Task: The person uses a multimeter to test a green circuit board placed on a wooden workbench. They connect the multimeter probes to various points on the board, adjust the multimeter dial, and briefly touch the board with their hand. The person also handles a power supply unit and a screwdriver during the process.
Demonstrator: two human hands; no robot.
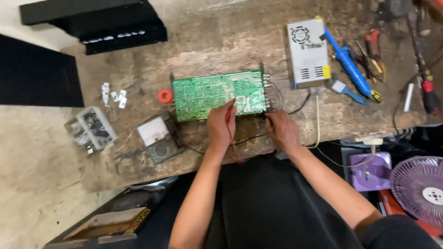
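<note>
Green circuit board [217, 94] edge under both hands [220, 127]

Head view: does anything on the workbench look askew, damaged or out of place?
Nothing is clearly broken. The green circuit board lies solder side up and slightly tilted, with the left hand holding a red probe on it and the right hand at its corner. Small white parts lie scattered beside the red ring.

Counted: one green circuit board [219, 94], one analogue meter [158, 137], one metal power supply [307, 53], one red tape roll [165, 96], one fan [421, 186].
</note>
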